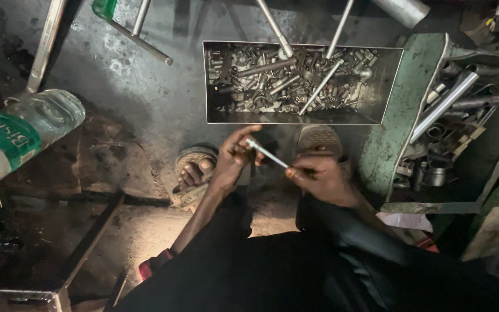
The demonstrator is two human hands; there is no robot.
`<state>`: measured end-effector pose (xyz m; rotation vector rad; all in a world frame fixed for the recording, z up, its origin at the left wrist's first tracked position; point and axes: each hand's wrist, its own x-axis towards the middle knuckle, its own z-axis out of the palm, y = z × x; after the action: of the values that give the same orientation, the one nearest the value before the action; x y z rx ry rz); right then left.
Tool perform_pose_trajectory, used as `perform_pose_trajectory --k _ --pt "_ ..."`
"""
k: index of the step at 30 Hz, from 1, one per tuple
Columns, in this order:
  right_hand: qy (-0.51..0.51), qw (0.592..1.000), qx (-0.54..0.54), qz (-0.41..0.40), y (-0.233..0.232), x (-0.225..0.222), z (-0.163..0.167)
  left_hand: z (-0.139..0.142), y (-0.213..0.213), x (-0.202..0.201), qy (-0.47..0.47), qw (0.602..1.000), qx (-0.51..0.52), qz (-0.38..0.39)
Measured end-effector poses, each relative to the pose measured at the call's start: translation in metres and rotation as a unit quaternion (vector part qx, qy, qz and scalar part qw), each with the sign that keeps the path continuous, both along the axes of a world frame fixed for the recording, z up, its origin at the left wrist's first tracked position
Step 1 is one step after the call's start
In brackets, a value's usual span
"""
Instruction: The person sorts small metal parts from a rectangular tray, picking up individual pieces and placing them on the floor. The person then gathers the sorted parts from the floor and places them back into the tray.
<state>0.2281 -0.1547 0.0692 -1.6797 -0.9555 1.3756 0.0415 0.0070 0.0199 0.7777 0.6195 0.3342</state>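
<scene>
I saw both hands closed on one thin silver metal rod [268, 153], held slantwise above the floor, between the knees and just in front of the rectangular steel tray [389, 86] heaped with grey bolts, sockets and bars. The left hand [233, 155] pinched the rod's upper end, near its small knurled tip, between thumb and fingers; the right hand [320, 178] was wrapped around the lower end, hiding it. I judged the rod stiff and light, likely slick with workshop grease — best gripped near both ends, as it was, so it could not spin or slide. A sandalled foot [193, 171] rested on the dirty floor beside the left hand, and a clear plastic bottle with a green label [18, 136] lay well apart at the left edge
</scene>
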Motion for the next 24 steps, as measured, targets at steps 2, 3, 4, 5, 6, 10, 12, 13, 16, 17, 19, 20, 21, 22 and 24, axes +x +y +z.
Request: perform_pose_trajectory --k 2,3,4,5,6,10,12,13,16,17,19,20,21,22,24 --pt "-0.019 0.999 -0.012 0.033 0.0 0.001 -0.001 0.002 0.0 0.0 -0.037 0.999 0.021 0.002" --pt "-0.052 0.995 0.037 0.082 -0.001 0.001 -0.002 0.002 -0.001 0.0 -0.056 0.998 0.031 0.001" --pt "-0.086 0.984 0.087 0.131 -0.001 0.002 -0.004 0.002 -0.001 0.001 -0.006 1.0 0.008 -0.008" --pt "-0.065 0.988 0.089 0.107 -0.002 0.002 -0.006 0.002 -0.002 0.001 0.046 0.999 -0.014 -0.015" --pt "-0.044 0.991 0.092 0.082 -0.003 0.003 -0.008 0.001 -0.002 0.001 0.099 0.994 -0.037 -0.023" --pt "0.011 0.998 0.017 -0.054 -0.007 0.002 -0.012 -0.002 -0.004 0.001 0.017 1.0 0.016 -0.001" --pt "-0.084 0.991 0.094 0.047 -0.008 0.0 -0.012 -0.003 -0.004 0.002 -0.001 0.998 0.064 -0.004" --pt "-0.13 0.978 0.131 0.097 -0.007 0.0 -0.012 -0.003 -0.004 0.002 0.016 0.999 0.033 -0.009" --pt "0.035 0.991 0.102 0.075 -0.005 0.0 -0.01 -0.004 -0.004 0.001 0.042 0.999 -0.012 -0.012" --pt "0.019 0.996 0.07 0.053 -0.003 0.001 -0.009 -0.004 -0.004 0.001 0.035 0.999 0.006 -0.007" --pt "-0.013 1.0 0.004 0.007 -0.001 0.001 -0.007 -0.003 -0.005 0.001 0.019 0.999 0.032 -0.003" --pt "-0.064 0.996 0.051 0.039 -0.001 0.002 -0.006 -0.003 -0.005 0.001 0.007 0.999 0.04 -0.004" --pt "-0.115 0.986 0.097 0.071 0.0 0.002 -0.005 -0.003 -0.006 0.001 -0.004 0.999 0.048 -0.005" --pt "-0.166 0.971 0.141 0.101 0.001 0.002 -0.005 -0.003 -0.006 0.001 0.01 1.0 0.027 -0.007" --pt "-0.039 0.991 0.104 0.08 0.001 0.002 -0.004 -0.003 -0.006 0.001 0.038 0.999 -0.015 -0.011"
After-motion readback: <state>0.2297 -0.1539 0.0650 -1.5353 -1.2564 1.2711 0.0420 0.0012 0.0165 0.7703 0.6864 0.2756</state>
